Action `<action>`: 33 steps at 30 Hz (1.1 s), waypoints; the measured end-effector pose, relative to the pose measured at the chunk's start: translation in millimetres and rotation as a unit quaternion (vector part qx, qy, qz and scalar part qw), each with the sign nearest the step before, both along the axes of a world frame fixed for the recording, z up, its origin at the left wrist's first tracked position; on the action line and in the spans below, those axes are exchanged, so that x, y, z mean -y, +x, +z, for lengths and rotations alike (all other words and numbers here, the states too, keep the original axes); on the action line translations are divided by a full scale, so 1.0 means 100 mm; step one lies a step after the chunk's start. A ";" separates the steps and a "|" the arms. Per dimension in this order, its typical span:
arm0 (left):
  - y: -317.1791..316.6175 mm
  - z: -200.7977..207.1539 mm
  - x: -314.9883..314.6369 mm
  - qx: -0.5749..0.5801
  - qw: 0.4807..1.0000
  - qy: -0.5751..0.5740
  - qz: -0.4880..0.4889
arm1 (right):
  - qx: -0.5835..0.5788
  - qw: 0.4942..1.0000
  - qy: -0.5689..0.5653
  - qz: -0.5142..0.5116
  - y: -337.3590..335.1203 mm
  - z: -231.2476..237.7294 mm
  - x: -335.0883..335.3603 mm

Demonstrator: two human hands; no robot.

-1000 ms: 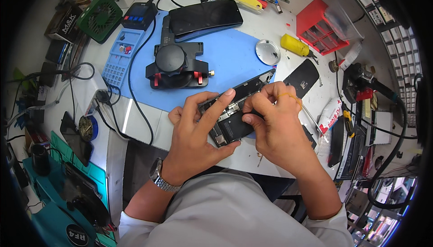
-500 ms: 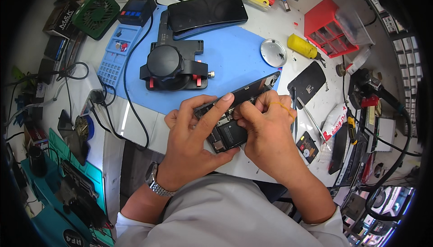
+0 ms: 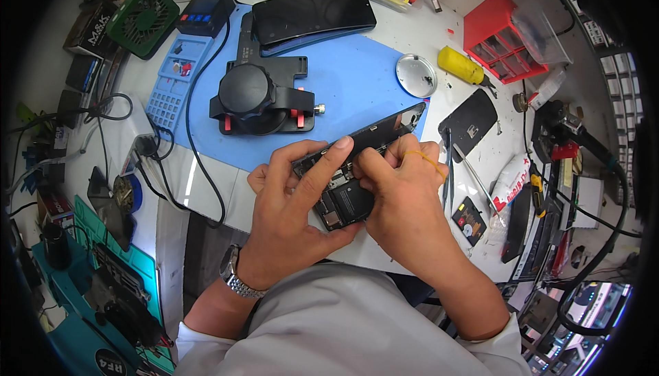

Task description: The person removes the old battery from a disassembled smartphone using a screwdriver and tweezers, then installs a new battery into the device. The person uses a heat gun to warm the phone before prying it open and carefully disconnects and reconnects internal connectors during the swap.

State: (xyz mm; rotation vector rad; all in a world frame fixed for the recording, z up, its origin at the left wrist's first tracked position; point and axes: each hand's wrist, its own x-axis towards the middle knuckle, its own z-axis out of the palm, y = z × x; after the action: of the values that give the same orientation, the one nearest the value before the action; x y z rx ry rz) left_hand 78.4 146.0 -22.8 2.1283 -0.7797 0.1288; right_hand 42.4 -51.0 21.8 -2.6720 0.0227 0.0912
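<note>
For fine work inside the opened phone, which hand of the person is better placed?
Probably the right hand: it is bent in over the interior of the opened phone, while the left hand is occupied holding the phone.

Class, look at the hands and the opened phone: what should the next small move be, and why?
Probably ease the right hand aside to check beneath: it hides part of the inside of the phone, which the left hand holds.

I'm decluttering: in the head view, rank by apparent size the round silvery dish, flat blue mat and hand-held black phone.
1. Flat blue mat
2. Hand-held black phone
3. Round silvery dish
</note>
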 end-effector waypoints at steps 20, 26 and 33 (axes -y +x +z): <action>-0.01 -0.03 0.02 -0.030 0.998 -0.049 -0.004 | -0.011 0.975 0.133 -0.177 -0.29 0.08 0.03; -0.01 -0.07 0.01 -0.030 0.997 -0.065 -0.004 | -0.041 0.965 0.170 -0.194 -0.23 0.12 -0.02; -0.01 -0.05 0.01 -0.027 0.998 -0.062 -0.004 | 0.032 0.972 0.128 -0.192 -0.29 0.11 -0.10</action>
State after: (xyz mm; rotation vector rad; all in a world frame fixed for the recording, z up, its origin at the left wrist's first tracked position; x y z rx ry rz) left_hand 77.3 145.3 -27.3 2.0040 -0.7292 0.1127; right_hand 13.5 -40.5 32.5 -2.3636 0.4737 -0.1093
